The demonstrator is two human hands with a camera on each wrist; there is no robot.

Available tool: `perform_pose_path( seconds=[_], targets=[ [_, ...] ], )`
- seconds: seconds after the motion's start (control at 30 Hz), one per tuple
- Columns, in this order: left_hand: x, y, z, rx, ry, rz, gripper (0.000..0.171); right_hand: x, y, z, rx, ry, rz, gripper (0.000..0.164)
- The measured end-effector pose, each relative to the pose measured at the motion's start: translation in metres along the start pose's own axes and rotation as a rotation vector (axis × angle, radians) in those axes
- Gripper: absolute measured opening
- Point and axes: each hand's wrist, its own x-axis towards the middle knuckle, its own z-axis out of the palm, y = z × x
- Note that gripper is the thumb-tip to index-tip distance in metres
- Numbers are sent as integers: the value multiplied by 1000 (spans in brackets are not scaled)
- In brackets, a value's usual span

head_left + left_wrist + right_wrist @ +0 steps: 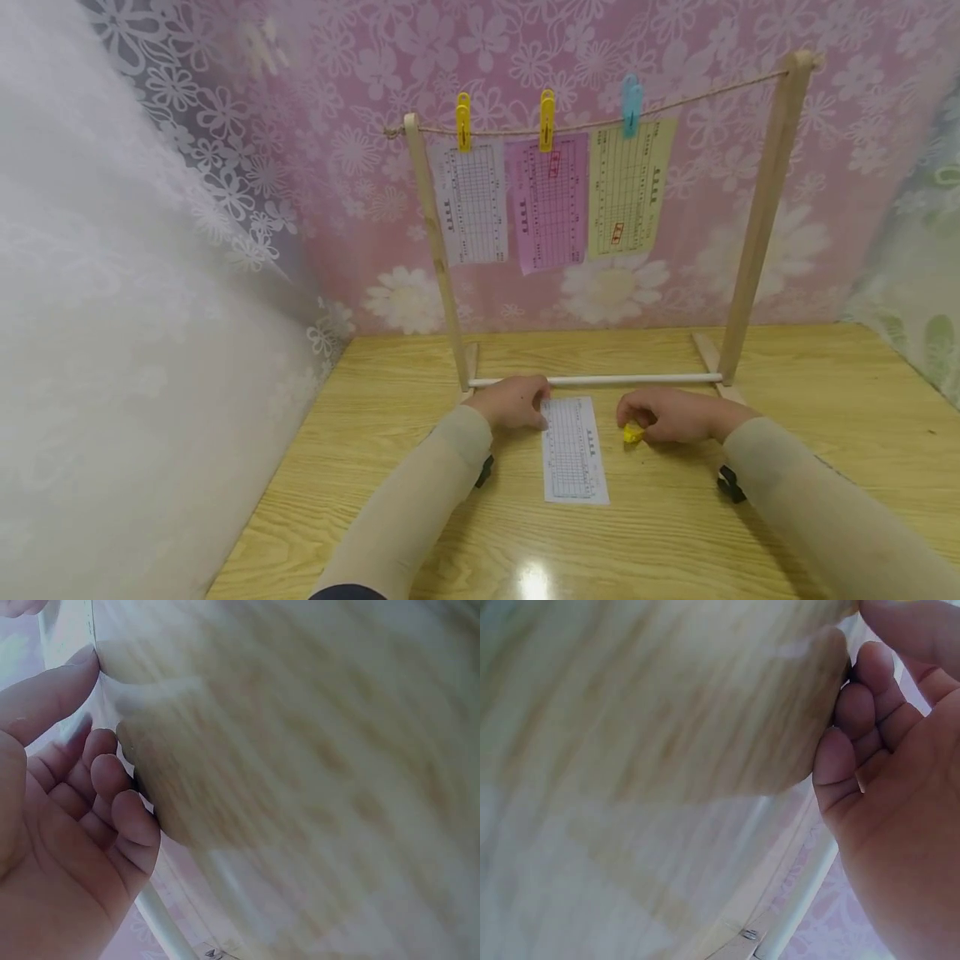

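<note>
A white printed paper slip (pixel 576 450) lies flat on the table in the head view. At its upper left edge is my left hand (pixel 516 402), thumb and forefinger touching the border with a gap between their tips. The left wrist view shows this hand (pixel 67 817) with loosely bent fingers resting on the wood. To the right of the slip, my right hand (pixel 678 414) pinches a small yellow clothespin (pixel 633 433) close over the table. In the right wrist view the other fingers of this hand (pixel 907 787) are curled against the tabletop; the clothespin is nearly hidden there.
Behind the hands stands a wooden frame (pixel 765 225) with a white bottom rod (pixel 630 380) and a string (pixel 712 90). Yellow and blue clothespins hold a white slip (pixel 471 204), a pink slip (pixel 553 204) and a yellow slip (pixel 630 192) on it. A light curtain (pixel 150 333) borders the left.
</note>
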Motion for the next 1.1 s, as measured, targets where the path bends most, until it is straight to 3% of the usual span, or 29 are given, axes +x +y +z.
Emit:
perform_pose_path(
  seconds=[0.23, 0.47, 0.6, 0.87, 1.1],
  targets=[
    [1, 0, 1, 44, -28, 5, 48, 0, -1, 2, -12, 9, -24, 37],
    [1, -2, 1, 53, -6, 25, 12, -3, -5, 2, 6, 5, -3, 37],
    [-1, -2, 1, 21, 1, 21, 8, -5, -4, 3, 8, 14, 24, 32],
    [-4, 1, -4, -42, 64, 37, 6, -17, 2, 2, 209, 55, 64, 23],
    [-7, 11, -13, -95, 151, 66, 6, -25, -1, -8, 303, 119, 123, 36]
  ],
)
